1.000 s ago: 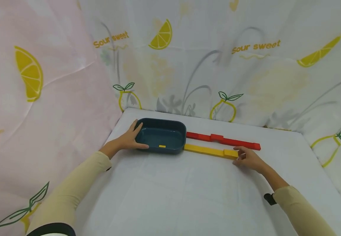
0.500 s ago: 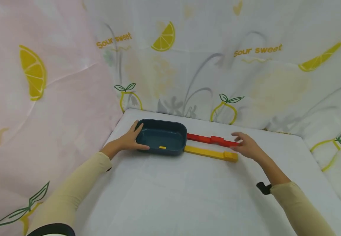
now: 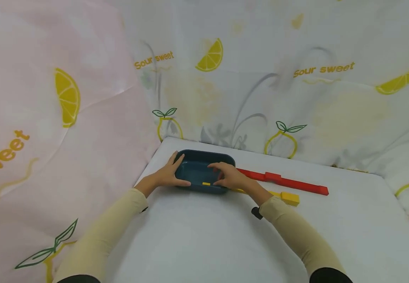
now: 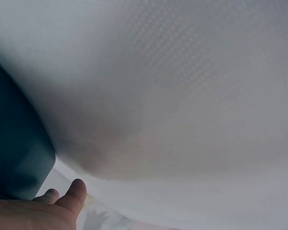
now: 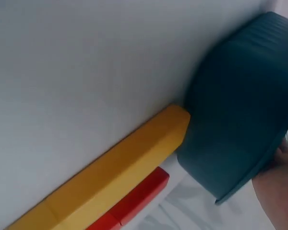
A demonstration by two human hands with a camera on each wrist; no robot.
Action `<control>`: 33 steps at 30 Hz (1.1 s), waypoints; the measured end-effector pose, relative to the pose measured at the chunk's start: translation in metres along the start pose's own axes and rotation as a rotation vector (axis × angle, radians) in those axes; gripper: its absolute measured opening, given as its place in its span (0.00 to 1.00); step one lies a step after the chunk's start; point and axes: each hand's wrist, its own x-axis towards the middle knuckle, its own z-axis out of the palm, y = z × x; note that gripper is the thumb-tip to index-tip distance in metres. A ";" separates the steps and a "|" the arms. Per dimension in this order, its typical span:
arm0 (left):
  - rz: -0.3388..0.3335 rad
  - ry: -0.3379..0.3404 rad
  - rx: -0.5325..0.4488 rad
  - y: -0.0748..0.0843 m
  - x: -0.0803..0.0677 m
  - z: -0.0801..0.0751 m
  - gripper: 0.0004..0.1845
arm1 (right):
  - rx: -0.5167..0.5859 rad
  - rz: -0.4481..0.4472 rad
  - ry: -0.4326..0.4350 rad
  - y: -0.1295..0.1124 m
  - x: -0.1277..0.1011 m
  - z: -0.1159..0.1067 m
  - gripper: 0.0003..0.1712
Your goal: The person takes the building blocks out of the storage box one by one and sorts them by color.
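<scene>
A dark teal rectangular dish [image 3: 193, 171] sits on the white table. A small yellow block [image 3: 206, 184] shows by its near inner wall. My left hand [image 3: 162, 177] rests on the dish's left end, fingers spread over the corner and thumb along the near rim. Reaching over the right part of the dish, my right hand [image 3: 230, 176] has its index finger and thumb apart, the thumb near the small yellow block. Beside the dish lies a row of yellow blocks [image 5: 110, 167], partly hidden in the head view by my right forearm. Behind it runs a row of red blocks [image 3: 296, 183].
The white table [image 3: 204, 236] extends toward me and to the right of the dish. Fabric printed with lemons [image 3: 209, 57] hangs behind the table, and a pinkish sheet [image 3: 98, 90] hangs along its left side.
My right hand has left the right end of the yellow row, passed by the red row, and moved left over the dish. My left hand stays at the dish; the head view has shifted slightly.
</scene>
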 end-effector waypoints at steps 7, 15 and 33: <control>-0.006 0.016 0.031 0.002 0.003 0.000 0.71 | -0.014 0.068 -0.112 0.003 0.020 0.007 0.32; -0.020 0.003 0.037 0.003 0.002 0.002 0.70 | -0.089 0.123 -0.134 0.009 0.033 0.018 0.26; -0.032 0.009 0.020 0.001 0.001 0.004 0.69 | -0.056 0.174 -0.080 0.016 0.052 0.028 0.19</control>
